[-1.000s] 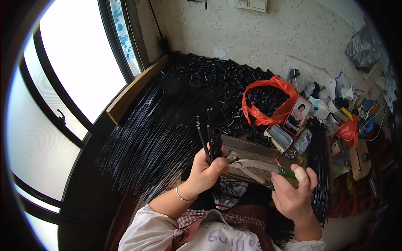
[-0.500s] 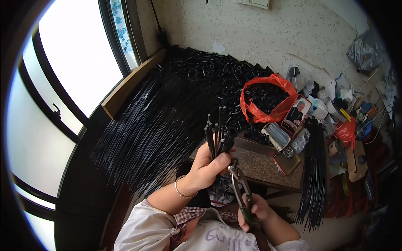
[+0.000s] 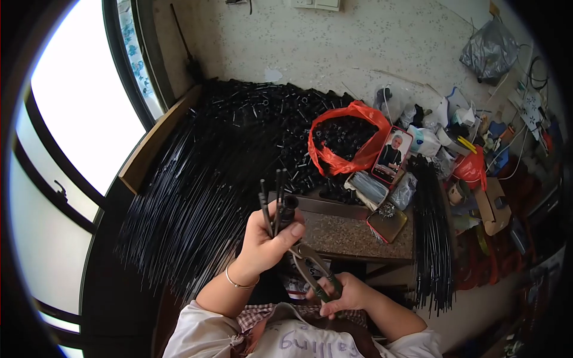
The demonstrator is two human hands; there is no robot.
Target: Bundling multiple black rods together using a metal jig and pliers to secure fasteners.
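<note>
My left hand (image 3: 265, 240) is closed around a few thin black rods (image 3: 279, 186), which stick up past the fingers. A short black tubular fitting (image 3: 289, 204), its round mouth facing up, is held in the same grip beside the rods. In my right hand (image 3: 346, 292) are metal pincers (image 3: 307, 272) with dark green handles, the fingers wrapped round the grips. The pincers' head lies just under my left thumb, at the lower end of the held fitting; whether the jaws bite on anything is hidden.
A large sheaf of long black rods (image 3: 179, 221) covers the left, with a heap of black fittings (image 3: 250, 101) behind. A red plastic bag (image 3: 322, 160) of small black parts, a phone (image 3: 391, 156) and an open tin (image 3: 388, 225) stand right; another rod bundle (image 3: 431, 238) overhangs the table's edge (image 3: 340, 235).
The whole view has shifted, so the surroundings sit further left. The pincers lean more to the left, and my right hand has come up slightly. Both hands keep their holds.
</note>
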